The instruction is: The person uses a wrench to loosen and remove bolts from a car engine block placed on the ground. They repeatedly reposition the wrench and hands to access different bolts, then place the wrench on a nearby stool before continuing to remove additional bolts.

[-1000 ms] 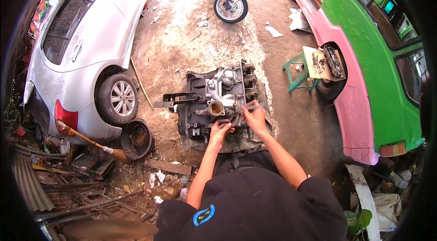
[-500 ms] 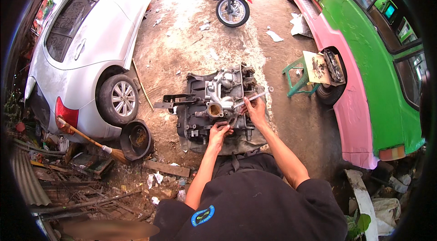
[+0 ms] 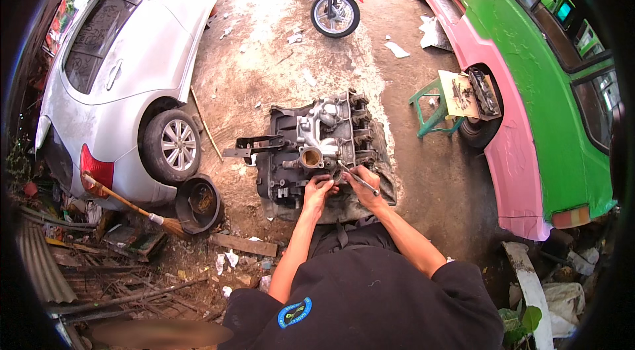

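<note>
An engine with a silver intake manifold sits on the ground in front of me. The manifold's round opening faces up. My right hand is closed around a wrench, whose far end reaches in among the parts on the engine's near side. Beside it, just below the round opening, my left hand has its fingers pinched together against the engine. What those fingers grip is too small to make out.
A silver car stands on the left, with a black basin and a broom near its rear. On the right are a green and pink van and a green stool bearing parts. A red motorcycle is ahead.
My right hand has come down and nearer to my left, turning the wrench so that it slants down to the right. My left hand has stayed nearly in place.
</note>
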### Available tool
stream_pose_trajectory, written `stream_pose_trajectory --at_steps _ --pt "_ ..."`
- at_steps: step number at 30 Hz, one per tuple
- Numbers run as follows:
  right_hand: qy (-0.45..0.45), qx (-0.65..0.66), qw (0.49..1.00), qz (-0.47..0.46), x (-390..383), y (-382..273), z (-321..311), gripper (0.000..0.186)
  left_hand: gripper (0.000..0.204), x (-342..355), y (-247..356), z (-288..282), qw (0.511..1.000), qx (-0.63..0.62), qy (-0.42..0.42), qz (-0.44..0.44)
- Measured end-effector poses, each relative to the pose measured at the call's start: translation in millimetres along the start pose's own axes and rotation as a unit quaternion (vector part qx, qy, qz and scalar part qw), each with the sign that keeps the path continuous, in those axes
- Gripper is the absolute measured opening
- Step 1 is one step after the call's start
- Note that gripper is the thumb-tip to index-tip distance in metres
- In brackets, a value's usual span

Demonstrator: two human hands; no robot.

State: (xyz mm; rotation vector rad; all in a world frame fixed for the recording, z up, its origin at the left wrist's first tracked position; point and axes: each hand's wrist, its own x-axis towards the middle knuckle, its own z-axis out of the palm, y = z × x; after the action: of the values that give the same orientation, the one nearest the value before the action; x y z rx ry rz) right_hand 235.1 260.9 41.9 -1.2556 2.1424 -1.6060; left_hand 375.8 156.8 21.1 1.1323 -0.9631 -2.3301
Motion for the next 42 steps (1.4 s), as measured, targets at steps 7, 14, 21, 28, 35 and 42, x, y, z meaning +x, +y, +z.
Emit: stream_pose_trajectory --at_steps 7,14,21,28,35,42 --pt "0.009 0.010 0.999 0.037 1.6 -3.3 1.8 0.024 0.033 -1.4 2.1 0.7 1.000 -0.002 0.000 -0.001" --pt "0.036 0.048 0.996 0.066 10.3 -8.9 6.8 0.021 0.032 -1.1 4.0 -0.7 1.000 0.004 -0.003 0.003" --pt "0.016 -0.069 0.997 -0.016 9.6 -8.5 1.5 0.024 0.034 0.6 3.3 -2.3 1.000 0.006 -0.010 0.004" --pt "-0.014 0.121 0.965 0.233 61.4 16.1 -3.2 0.021 0.037 0.3 3.0 -2.2 1.000 0.016 0.008 0.008" --pt "-0.138 0.049 0.960 0.238 111.0 32.5 6.3 0.028 0.030 -0.3 1.9 1.5 1.000 0.006 0.024 0.009" --pt "0.022 0.322 0.925 0.199 75.7 6.5 -20.1 0.021 0.030 -3.6 0.0 2.7 1.000 -0.016 0.021 0.014"
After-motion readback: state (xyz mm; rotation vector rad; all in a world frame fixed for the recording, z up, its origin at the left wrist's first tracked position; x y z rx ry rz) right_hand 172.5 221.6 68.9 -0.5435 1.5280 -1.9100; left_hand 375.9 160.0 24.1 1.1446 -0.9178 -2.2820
